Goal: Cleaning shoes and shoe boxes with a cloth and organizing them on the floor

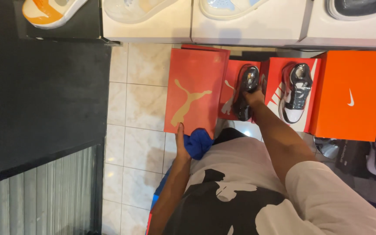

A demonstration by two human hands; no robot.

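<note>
My left hand (180, 146) grips the near edge of a red shoe box (194, 89) with a gold animal logo, holding it up, and a blue cloth (198, 142) sits bunched against the same hand. My right hand (254, 96) is closed on a dark plastic-wrapped shoe (245, 91) that lies on a second red box (231, 89) behind the first. To the right, a black and white wrapped shoe (296, 91) rests on a red box with a white logo (275, 85).
A bright orange box (351, 98) stands at the right. White shelves (249, 26) along the top carry several shoes, one orange (48, 11). A dark wall panel (40, 95) fills the left, a ribbed grey shutter (44, 191) below it. Cream floor tiles (138, 113) lie between.
</note>
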